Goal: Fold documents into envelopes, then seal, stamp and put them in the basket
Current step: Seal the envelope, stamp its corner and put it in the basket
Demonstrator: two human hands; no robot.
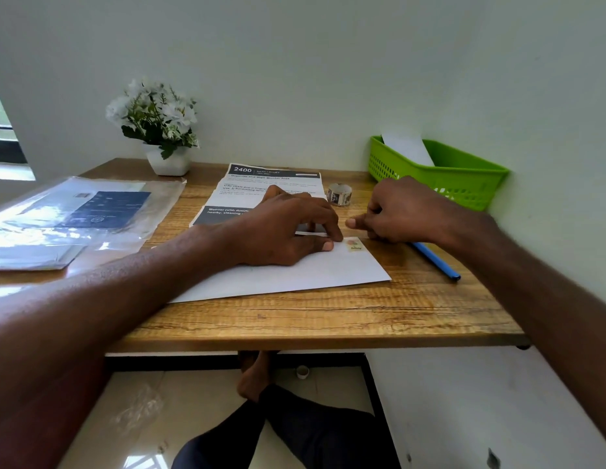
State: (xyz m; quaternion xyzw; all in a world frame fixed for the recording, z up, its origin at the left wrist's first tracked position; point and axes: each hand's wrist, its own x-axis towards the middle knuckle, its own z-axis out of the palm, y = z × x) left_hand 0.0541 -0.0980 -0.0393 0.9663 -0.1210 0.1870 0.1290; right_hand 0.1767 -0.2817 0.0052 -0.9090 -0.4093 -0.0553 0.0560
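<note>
A white envelope lies flat on the wooden table, with a small stamp stuck near its far right corner. My left hand presses down on the envelope's far edge, fingertips just left of the stamp. Just right of the stamp hovers my right hand, fingers curled and holding nothing I can see. Printed documents lie beyond the envelope, partly under my left hand. A roll of stamps stands behind my hands. The green basket at the back right holds one white envelope.
A blue pen lies on the table under my right wrist. A plastic sleeve with more papers covers the left side. A white pot of flowers stands at the back left. The wall runs close along the right.
</note>
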